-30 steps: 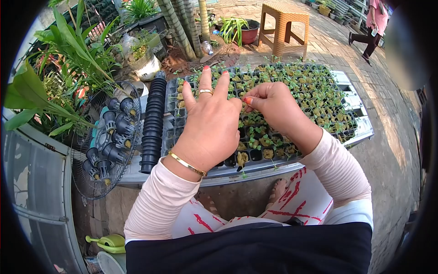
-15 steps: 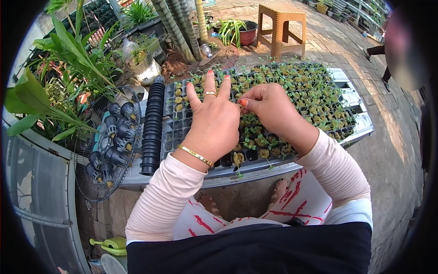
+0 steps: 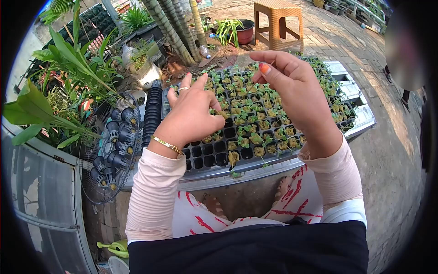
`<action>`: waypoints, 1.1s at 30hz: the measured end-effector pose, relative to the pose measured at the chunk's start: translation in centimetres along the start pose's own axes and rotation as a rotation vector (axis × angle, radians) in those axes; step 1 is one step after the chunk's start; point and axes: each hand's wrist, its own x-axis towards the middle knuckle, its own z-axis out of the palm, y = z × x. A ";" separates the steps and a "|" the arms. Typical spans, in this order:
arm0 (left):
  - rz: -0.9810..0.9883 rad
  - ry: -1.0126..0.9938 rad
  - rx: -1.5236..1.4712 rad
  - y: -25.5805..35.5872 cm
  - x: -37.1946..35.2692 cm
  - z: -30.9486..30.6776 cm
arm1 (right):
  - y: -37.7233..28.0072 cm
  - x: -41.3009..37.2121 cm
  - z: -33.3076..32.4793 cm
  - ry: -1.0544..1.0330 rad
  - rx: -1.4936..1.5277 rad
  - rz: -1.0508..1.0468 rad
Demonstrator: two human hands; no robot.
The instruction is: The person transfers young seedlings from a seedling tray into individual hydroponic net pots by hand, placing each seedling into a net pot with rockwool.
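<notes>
My left hand (image 3: 194, 116) is over the left part of a black seedling tray (image 3: 198, 163), thumb and forefinger pinched on a small yellow-brown seedling plug (image 3: 223, 114), mostly hidden by the fingers. The other fingers point away from me. My right hand (image 3: 294, 84) is raised above the middle of the tray, its thumb and fingers closed around what looks like a thin stick (image 3: 253, 85). Green seedlings (image 3: 255, 138) in brownish plugs fill many cells. Several cells near my left wrist hold no plug.
A stack of black net pots (image 3: 152, 109) lies along the tray's left side. Beyond it, a wire basket (image 3: 86, 182) holds several net pots with plugs. A woven-look stool (image 3: 278, 25) stands behind the tray. Leafy plants (image 3: 34, 107) crowd the left; a green watering can (image 3: 119, 249) sits below.
My right hand has lifted up and to the right, away from my left hand. My left hand has shifted left and its thumb and forefinger now pinch the plug in view.
</notes>
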 end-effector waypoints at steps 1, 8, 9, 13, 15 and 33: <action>0.001 -0.002 0.004 -0.2 0.1 -0.3 | -0.3 -0.3 -0.2 0.019 0.049 -0.024; 0.140 -0.023 -0.471 -2.4 0.9 -2.3 | -0.7 -2.5 -1.5 0.020 0.346 -0.031; 0.139 -0.025 -0.466 -2.4 0.8 -2.5 | -0.8 -2.7 -1.4 0.023 0.351 -0.032; 0.118 -0.081 -0.722 -1.9 0.3 -3.2 | -0.5 -2.7 -0.3 -0.099 0.065 -0.107; 0.130 -0.079 -0.743 -1.6 0.0 -3.4 | 0.0 -3.0 0.4 -0.154 -0.166 -0.294; -0.062 0.312 -0.794 -4.6 -7.5 -7.0 | 1.4 -3.8 2.4 0.081 -0.108 -0.273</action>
